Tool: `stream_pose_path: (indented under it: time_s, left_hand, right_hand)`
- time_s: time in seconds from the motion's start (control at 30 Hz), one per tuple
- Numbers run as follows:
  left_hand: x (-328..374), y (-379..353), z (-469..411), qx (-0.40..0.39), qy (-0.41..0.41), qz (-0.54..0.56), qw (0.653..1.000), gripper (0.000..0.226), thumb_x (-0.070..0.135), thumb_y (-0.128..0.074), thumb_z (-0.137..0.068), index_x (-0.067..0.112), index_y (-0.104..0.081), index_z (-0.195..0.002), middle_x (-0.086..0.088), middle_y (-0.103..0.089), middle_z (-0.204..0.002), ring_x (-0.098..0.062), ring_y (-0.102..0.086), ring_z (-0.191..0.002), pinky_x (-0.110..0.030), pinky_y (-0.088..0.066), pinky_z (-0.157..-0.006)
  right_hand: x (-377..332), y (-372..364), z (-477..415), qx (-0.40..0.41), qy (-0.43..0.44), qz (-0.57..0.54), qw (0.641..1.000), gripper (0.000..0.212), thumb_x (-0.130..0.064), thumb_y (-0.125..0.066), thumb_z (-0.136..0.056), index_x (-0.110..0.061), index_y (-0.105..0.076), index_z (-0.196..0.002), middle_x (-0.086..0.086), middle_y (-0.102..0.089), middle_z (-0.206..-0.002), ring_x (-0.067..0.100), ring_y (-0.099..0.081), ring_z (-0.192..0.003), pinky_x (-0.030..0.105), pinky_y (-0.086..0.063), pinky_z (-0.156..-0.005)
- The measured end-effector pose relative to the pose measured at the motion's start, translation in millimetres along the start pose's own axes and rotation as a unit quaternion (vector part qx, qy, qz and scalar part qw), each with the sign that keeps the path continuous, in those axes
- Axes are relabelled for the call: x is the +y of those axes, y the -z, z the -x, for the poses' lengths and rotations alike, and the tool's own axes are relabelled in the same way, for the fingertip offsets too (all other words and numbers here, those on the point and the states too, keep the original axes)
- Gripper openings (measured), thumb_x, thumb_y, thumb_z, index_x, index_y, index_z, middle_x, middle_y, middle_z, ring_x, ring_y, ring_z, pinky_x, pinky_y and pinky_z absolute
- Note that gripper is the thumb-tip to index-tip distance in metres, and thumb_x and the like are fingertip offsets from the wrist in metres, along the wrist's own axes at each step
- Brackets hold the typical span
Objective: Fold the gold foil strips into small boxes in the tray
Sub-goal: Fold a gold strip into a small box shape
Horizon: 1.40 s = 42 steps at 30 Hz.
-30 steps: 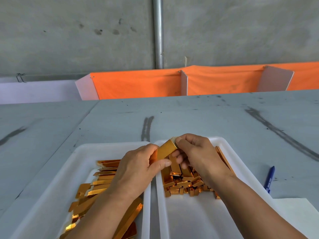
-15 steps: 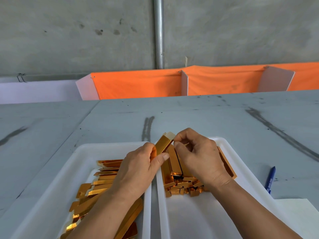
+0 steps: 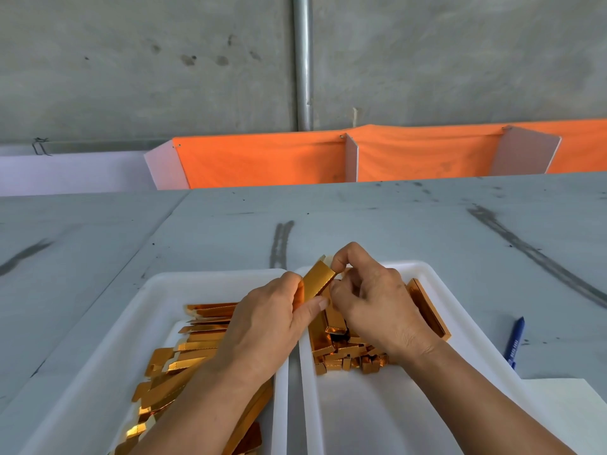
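A half-formed gold foil box (image 3: pixel 315 281) is held above the gap between two white trays. My left hand (image 3: pixel 262 326) grips its lower part between thumb and fingers. My right hand (image 3: pixel 371 300) pinches the white flap at its upper end. The left tray (image 3: pixel 154 300) holds several flat gold strips (image 3: pixel 193 343). In the right tray (image 3: pixel 437 284) lies a pile of folded gold boxes (image 3: pixel 341 349), partly hidden under my right hand.
A blue pen (image 3: pixel 515 343) lies on the grey table right of the trays, and a white sheet (image 3: pixel 568 408) sits at the near right. An orange cloth barrier (image 3: pixel 269 162) runs along the table's far edge.
Both hands have tilted the gold box more upright and lifted it slightly away from me. My right fingers have shifted to its top end flap.
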State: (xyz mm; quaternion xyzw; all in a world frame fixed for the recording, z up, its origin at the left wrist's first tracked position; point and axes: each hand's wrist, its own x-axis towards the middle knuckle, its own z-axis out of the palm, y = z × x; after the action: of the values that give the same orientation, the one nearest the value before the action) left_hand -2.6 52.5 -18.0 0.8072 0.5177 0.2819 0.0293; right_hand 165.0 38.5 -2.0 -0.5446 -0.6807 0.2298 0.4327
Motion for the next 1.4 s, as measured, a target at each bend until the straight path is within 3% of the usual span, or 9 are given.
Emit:
stream_pose_path:
  time_s: [0.13, 0.3, 0.43, 0.6, 0.73, 0.9, 1.07, 1.33, 1.4]
  left_hand:
    - [2.0, 0.4, 1.3, -0.011, -0.016, -0.003, 1.0, 0.039, 0.072, -0.025, -0.077, 0.035, -0.029, -0.089, 0.016, -0.036, -0.066, -0.001, -0.043, -0.059, -0.012, -0.027, -0.051]
    - [3.9, 1.7, 3.2, -0.02, -0.044, 0.013, 0.999, 0.037, 0.071, -0.027, -0.08, 0.035, -0.034, -0.087, 0.012, -0.039, -0.065, -0.003, -0.042, -0.058, -0.015, -0.025, -0.051]
    - [2.3, 2.7, 2.6, -0.025, -0.044, 0.033, 0.998, 0.038, 0.07, -0.031, -0.082, 0.034, -0.039, -0.086, 0.01, -0.043, -0.067, -0.005, -0.046, -0.061, -0.015, -0.029, -0.054]
    - [1.8, 2.1, 2.2, -0.033, -0.033, 0.036, 0.998, 0.042, 0.074, -0.026, -0.078, 0.035, -0.038, -0.09, 0.013, -0.047, -0.075, -0.003, -0.052, -0.069, -0.014, -0.038, -0.058]
    - [1.4, 2.5, 1.8, -0.036, -0.035, 0.031, 0.998, 0.039, 0.072, -0.027, -0.079, 0.035, -0.036, -0.089, 0.014, -0.044, -0.073, -0.003, -0.051, -0.068, -0.013, -0.034, -0.058]
    - [1.8, 1.7, 1.6, -0.038, -0.034, 0.026, 0.998, 0.043, 0.073, -0.024, -0.078, 0.035, -0.037, -0.092, 0.014, -0.044, -0.075, -0.003, -0.052, -0.07, -0.013, -0.035, -0.059]
    - [0.7, 0.0, 2.3, -0.041, -0.032, 0.022, 0.998, 0.044, 0.074, -0.024, -0.077, 0.036, -0.037, -0.094, 0.016, -0.045, -0.076, -0.002, -0.053, -0.072, -0.012, -0.039, -0.06]
    - [-1.5, -2.0, 1.8, -0.036, -0.04, 0.005, 0.999, 0.042, 0.076, -0.022, -0.077, 0.039, -0.033, -0.095, 0.017, -0.042, -0.074, 0.0, -0.051, -0.07, -0.011, -0.034, -0.058]
    - [-2.1, -2.0, 1.9, -0.037, -0.043, -0.003, 0.998, 0.041, 0.076, -0.022, -0.078, 0.04, -0.031, -0.096, 0.019, -0.041, -0.075, 0.0, -0.05, -0.07, -0.01, -0.035, -0.058]
  right_hand:
    - [-3.9, 4.5, -1.0, -0.042, -0.059, -0.084, 0.994, 0.019, -0.009, -0.05, -0.094, -0.027, -0.053, -0.089, -0.003, -0.052, -0.051, 0.01, -0.045, -0.042, 0.025, -0.042, -0.042]
    - [-6.1, 7.8, -1.7, -0.09, -0.098, -0.094, 0.987, 0.009, -0.008, -0.046, -0.091, -0.016, -0.051, -0.091, 0.001, -0.058, -0.052, 0.015, -0.047, -0.04, 0.024, -0.04, -0.038]
    - [-5.6, 11.7, -2.3, -0.069, -0.097, -0.11, 0.987, 0.015, -0.011, -0.045, -0.095, -0.013, -0.057, -0.086, 0.002, -0.057, -0.051, 0.016, -0.046, -0.04, 0.026, -0.039, -0.039]
    - [-1.5, 9.8, -5.4, 0.033, -0.046, -0.051, 0.997, 0.017, -0.024, -0.05, -0.1, -0.032, -0.06, -0.089, 0.012, -0.061, -0.063, 0.013, -0.052, -0.05, 0.035, -0.051, -0.053]
    - [1.2, 7.1, -5.6, 0.025, -0.041, -0.036, 0.998, 0.014, -0.028, -0.053, -0.1, -0.04, -0.06, -0.101, 0.012, -0.06, -0.065, 0.013, -0.051, -0.05, 0.038, -0.053, -0.054]
    - [3.1, 6.8, -5.6, 0.066, -0.028, -0.054, 0.996, 0.014, -0.028, -0.065, -0.094, -0.041, -0.07, -0.089, -0.012, -0.064, -0.086, 0.005, -0.061, -0.062, 0.022, -0.05, -0.058]
    - [3.1, 7.6, -6.3, 0.079, 0.0, -0.012, 0.997, 0.017, -0.026, -0.07, -0.091, -0.042, -0.071, -0.084, -0.021, -0.056, -0.112, 0.0, -0.061, -0.086, 0.022, -0.054, -0.071]
    - [3.8, 10.0, -4.9, 0.048, -0.03, -0.015, 0.998, 0.015, -0.032, -0.065, -0.094, -0.043, -0.064, -0.104, -0.016, -0.064, -0.09, 0.002, -0.063, -0.073, 0.018, -0.05, -0.069]
    - [2.5, 10.1, -4.6, 0.049, -0.025, -0.01, 0.998, 0.017, -0.031, -0.065, -0.094, -0.048, -0.064, -0.095, -0.018, -0.062, -0.087, 0.002, -0.062, -0.074, 0.015, -0.047, -0.066]
